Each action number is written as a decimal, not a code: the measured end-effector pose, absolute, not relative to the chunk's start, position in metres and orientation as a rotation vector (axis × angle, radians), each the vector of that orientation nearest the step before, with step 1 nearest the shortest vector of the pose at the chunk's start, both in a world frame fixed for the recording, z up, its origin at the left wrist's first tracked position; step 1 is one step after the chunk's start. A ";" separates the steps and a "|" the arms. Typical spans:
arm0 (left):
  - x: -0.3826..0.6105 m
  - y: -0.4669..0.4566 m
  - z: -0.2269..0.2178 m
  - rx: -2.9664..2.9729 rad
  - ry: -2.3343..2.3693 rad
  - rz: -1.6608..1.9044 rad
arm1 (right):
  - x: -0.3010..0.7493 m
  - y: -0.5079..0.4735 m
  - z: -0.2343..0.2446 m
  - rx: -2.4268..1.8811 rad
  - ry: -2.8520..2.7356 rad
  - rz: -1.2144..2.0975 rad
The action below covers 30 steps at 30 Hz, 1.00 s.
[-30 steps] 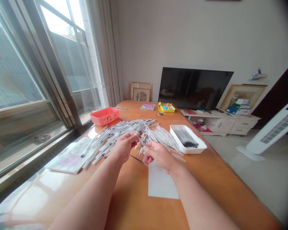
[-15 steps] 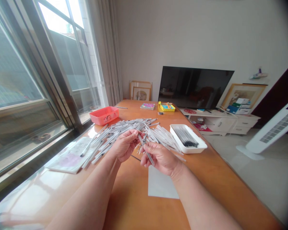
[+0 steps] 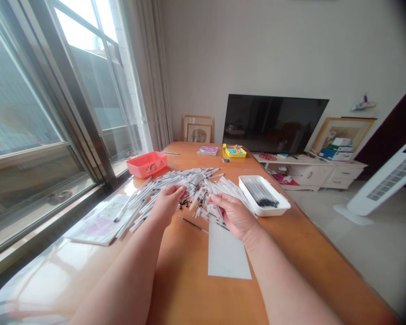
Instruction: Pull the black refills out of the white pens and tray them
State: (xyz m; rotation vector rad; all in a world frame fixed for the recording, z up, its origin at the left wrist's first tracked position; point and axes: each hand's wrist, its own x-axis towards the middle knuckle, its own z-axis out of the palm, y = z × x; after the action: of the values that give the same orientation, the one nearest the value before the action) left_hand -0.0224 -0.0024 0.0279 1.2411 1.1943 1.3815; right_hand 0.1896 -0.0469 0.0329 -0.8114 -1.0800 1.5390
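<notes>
My right hand point(image 3: 235, 216) is closed round a clear pen barrel point(image 3: 218, 211), which tilts up and away from me. To its left, my left hand point(image 3: 169, 203) has thumb and forefinger pinched together; whatever is between them is too small to make out. Behind both hands spreads a heap of whitish pens point(image 3: 176, 179) with dark ends. Several small black pen parts point(image 3: 184, 204) lie between the hands. A thin dark refill point(image 3: 193, 224) rests on the wood, its end near a white sheet point(image 3: 228, 259) beneath my right hand.
Right of the heap, a white tray point(image 3: 284, 208) holds many black-tipped refills point(image 3: 262, 189). A red plastic basket point(image 3: 145, 168) stands at the left, above a notebook point(image 3: 99, 225). Farther back are a booklet point(image 3: 207, 150) and a yellow box point(image 3: 236, 155).
My hands have moved apart, the left away from the pen that both were touching. The right keeps hold of the barrel. Small black parts and a refill between the hands now show.
</notes>
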 end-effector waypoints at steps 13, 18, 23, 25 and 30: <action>-0.035 0.017 -0.005 2.303 1.839 0.770 | 0.197 -0.039 0.028 -0.835 -0.952 1.465; -0.030 0.013 0.000 2.314 1.848 0.757 | 0.198 -0.039 0.029 -0.837 -0.927 1.455; -0.025 0.010 0.001 2.331 1.778 0.772 | 0.199 -0.038 0.028 -0.857 -0.928 1.446; -0.024 0.010 0.001 2.328 1.757 0.775 | 0.199 -0.038 0.028 -0.869 -0.924 1.439; -0.032 0.013 0.006 2.189 1.878 0.860 | 0.201 -0.036 0.027 -0.875 -0.893 1.428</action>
State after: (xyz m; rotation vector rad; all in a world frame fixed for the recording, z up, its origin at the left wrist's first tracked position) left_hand -0.0320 0.0125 0.0058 2.1894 1.8780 0.8601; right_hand 0.2007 -0.0356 0.0269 -0.8754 -0.8929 1.4280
